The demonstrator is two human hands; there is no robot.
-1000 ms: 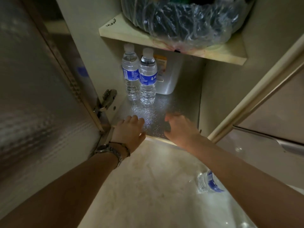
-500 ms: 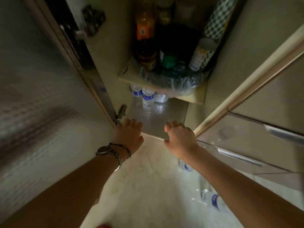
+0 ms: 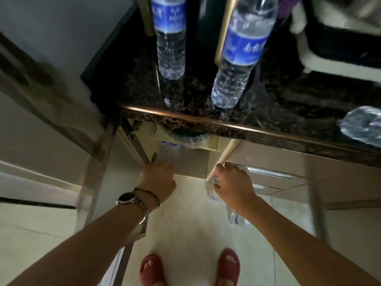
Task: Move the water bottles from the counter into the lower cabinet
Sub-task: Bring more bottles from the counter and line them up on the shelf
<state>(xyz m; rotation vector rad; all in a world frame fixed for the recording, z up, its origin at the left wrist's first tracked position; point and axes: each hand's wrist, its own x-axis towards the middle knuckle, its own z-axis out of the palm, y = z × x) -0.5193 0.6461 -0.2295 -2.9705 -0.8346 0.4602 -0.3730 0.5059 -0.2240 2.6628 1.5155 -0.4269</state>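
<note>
2 water bottles (image 3: 239, 52) on counter (image 3: 195, 118) – cabinet (image 3: 193, 159) holds bottles, both hands (image 3: 157, 179) released

Two clear, blue-labelled bottles (image 3: 170, 38) (image 3: 239, 56) stand upright on the dark counter (image 3: 268, 112) at the top of the frame, a third (image 3: 362, 124) lies at right edge, more (image 3: 236, 218) on the floor, and the cabinet (image 3: 191, 162) is open centre frame.

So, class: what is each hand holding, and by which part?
Left hand: nothing. Right hand: cannot tell; a bottle shows close beside it, grip unclear.
</note>
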